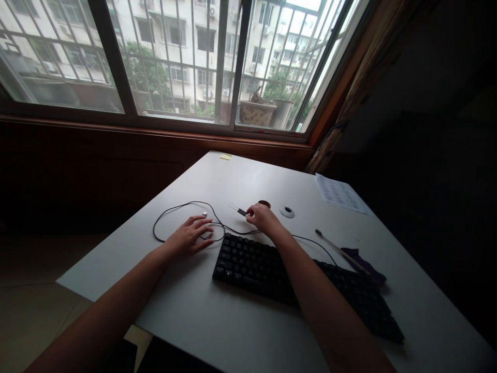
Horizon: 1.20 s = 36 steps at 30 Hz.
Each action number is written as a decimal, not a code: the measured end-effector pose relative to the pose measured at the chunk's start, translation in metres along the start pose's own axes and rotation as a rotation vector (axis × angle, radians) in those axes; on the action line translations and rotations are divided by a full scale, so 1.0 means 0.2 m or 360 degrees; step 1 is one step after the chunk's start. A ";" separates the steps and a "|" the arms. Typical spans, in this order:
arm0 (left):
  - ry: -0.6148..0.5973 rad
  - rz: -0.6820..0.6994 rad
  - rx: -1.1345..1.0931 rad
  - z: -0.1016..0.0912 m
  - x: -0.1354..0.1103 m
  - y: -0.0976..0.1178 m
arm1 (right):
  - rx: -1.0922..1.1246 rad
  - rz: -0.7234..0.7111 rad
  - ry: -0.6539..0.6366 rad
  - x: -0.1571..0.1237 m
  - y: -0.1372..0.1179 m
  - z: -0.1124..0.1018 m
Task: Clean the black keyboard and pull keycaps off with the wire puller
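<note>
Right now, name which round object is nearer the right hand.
The brown object, partly hidden by the right hand; the white object lies apart, farther right.

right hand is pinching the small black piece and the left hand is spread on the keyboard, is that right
Not quite: the left hand isn't on the keyboard. The head view shows it spread to the left of it, over part of the cable near the metal plug. The right hand is indeed pinching the small black piece.

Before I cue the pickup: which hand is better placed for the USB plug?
Probably the left hand: it is spread open close to the USB plug. The right hand is farther off and pinches a small dark object.
</note>
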<state>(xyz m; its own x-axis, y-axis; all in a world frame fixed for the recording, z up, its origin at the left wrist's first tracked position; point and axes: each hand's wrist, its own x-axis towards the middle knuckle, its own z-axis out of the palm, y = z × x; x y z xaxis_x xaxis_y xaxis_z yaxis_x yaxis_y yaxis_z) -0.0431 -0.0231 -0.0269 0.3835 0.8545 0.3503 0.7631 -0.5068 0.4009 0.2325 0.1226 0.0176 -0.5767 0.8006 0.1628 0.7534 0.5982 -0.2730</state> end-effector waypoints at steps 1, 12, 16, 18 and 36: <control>0.0025 -0.0008 -0.0007 -0.01 0.00 0.01 | 0.0038 -0.0010 0.0035 -0.04 0.01 -0.03; 0.0141 -0.0499 -0.1274 -0.14 0.12 0.26 | 0.0637 -0.0431 0.0353 -0.46 -0.14 -0.16; 0.0025 -0.0346 -0.1469 -0.17 0.19 0.33 | 0.0643 -0.0461 0.0346 -0.52 -0.18 -0.19; 0.0025 -0.0263 -0.1408 -0.17 0.23 0.34 | 0.0666 -0.0431 0.0384 -0.53 -0.17 -0.21; 0.0115 0.0072 -0.1080 -0.01 0.22 0.30 | 0.1624 0.0205 0.0524 -0.62 -0.17 -0.10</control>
<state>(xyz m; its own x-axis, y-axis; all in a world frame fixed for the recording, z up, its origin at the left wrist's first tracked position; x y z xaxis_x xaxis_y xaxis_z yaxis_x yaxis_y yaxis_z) 0.0181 -0.0166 0.0130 0.3533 0.8332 0.4255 0.2429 -0.5209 0.8183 0.2852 0.0030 0.0254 -0.2838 0.9166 0.2815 0.0956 0.3192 -0.9429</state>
